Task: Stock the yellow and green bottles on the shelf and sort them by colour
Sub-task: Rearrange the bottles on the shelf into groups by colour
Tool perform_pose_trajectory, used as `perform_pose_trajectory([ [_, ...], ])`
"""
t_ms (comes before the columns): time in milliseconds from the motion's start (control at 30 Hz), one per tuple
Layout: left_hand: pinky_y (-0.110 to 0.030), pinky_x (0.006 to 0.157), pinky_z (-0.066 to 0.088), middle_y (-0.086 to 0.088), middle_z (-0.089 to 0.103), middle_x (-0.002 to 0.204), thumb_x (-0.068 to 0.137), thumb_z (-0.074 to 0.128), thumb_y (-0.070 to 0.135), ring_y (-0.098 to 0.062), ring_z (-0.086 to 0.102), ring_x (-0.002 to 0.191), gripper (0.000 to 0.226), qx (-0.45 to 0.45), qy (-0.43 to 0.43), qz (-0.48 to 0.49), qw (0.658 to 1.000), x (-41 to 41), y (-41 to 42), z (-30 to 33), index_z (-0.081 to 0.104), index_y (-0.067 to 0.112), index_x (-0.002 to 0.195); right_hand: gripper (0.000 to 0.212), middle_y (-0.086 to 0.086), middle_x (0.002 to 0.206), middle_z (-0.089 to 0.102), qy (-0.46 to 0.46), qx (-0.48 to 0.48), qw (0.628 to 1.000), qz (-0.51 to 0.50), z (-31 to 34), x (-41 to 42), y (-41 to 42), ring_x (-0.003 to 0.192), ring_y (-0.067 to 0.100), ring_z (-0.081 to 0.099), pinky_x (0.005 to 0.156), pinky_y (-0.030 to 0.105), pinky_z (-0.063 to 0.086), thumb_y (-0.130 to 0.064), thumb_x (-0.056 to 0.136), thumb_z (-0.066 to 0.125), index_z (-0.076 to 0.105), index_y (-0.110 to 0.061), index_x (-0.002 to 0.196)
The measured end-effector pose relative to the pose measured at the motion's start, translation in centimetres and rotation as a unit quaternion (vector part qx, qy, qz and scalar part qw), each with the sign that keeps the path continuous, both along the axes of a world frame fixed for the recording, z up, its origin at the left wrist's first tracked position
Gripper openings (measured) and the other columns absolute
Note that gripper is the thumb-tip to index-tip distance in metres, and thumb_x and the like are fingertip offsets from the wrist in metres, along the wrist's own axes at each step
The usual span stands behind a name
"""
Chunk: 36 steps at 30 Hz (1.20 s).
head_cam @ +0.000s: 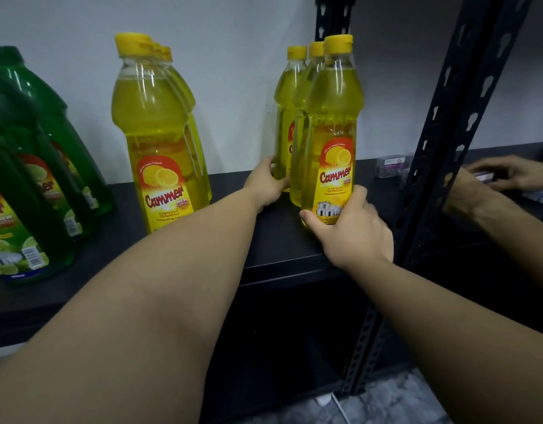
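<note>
On the black shelf three yellow lemon bottles stand in a row at the right. My right hand grips the base of the front yellow bottle. My left hand holds the base of the rear yellow bottle; the middle one stands between them. A second row of yellow bottles stands mid-shelf, front to back. Green bottles stand in a row at the far left.
A black perforated steel upright rises just right of my right hand. Beyond it another person's hand works on the neighbouring shelf near a small clear box. A white wall backs the shelf. A grey floor shows below.
</note>
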<state>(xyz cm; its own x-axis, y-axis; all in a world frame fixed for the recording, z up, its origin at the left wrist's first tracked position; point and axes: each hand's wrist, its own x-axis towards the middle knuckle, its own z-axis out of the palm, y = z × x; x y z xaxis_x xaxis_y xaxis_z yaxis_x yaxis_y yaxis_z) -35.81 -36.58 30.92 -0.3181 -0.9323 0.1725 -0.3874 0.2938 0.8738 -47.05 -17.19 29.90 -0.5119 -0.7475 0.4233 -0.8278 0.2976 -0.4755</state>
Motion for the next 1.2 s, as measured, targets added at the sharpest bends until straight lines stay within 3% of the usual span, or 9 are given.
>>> perform_pose_trajectory([
  [100,-0.048,0.106,0.052,-0.002,0.065,0.136,0.085,0.078,0.043,-0.024,0.065,0.119,0.072,-0.015,-0.014,0.015,1.0,0.3,0.3,-0.2,0.045,0.025,0.146,0.085,0.003,0.115,0.058,-0.002,0.0,1.0,0.0,0.0,0.0,0.0,0.106,0.027,0.062,0.083,0.042,0.053,-0.086,0.078,0.057,0.034,-0.021,0.127],
  [267,-0.051,0.108,0.048,-0.007,0.061,0.14,0.093,0.074,0.043,-0.029,0.059,0.127,0.071,-0.034,-0.063,0.075,0.995,1.7,1.4,0.0,0.036,0.017,0.147,0.087,0.005,0.117,0.06,-0.003,0.001,1.0,-0.001,0.0,0.0,0.1,0.106,0.028,0.063,0.084,0.043,0.054,-0.087,0.078,0.057,0.035,-0.02,0.129],
  [433,-0.049,0.109,0.048,-0.012,0.057,0.144,0.101,0.064,0.037,-0.034,0.055,0.132,0.059,-0.044,-0.115,0.104,0.987,2.2,2.3,0.2,0.039,0.011,0.147,0.087,0.006,0.116,0.061,-0.004,0.0,1.0,0.0,0.1,0.0,0.1,0.106,0.029,0.063,0.083,0.043,0.052,-0.087,0.078,0.057,0.035,-0.019,0.129],
  [733,-0.043,0.107,0.047,-0.008,0.054,0.151,0.102,0.064,0.033,-0.03,0.053,0.136,0.063,-0.046,-0.096,0.126,0.986,2.2,2.4,0.3,0.036,0.015,0.155,0.086,0.005,0.113,0.059,-0.002,0.003,1.0,-0.001,0.0,0.0,0.0,0.104,0.029,0.063,0.083,0.044,0.054,-0.087,0.078,0.056,0.034,-0.02,0.127],
  [1200,-0.039,0.1,0.05,-0.006,0.062,0.14,0.095,0.073,0.034,-0.026,0.06,0.127,0.059,-0.062,-0.041,0.138,0.988,2.4,2.7,0.2,0.044,0.019,0.144,0.087,0.003,0.113,0.059,-0.007,0.007,1.0,-0.007,0.1,0.1,0.1,0.105,0.027,0.063,0.083,0.042,0.053,-0.088,0.078,0.056,0.034,-0.021,0.129],
])
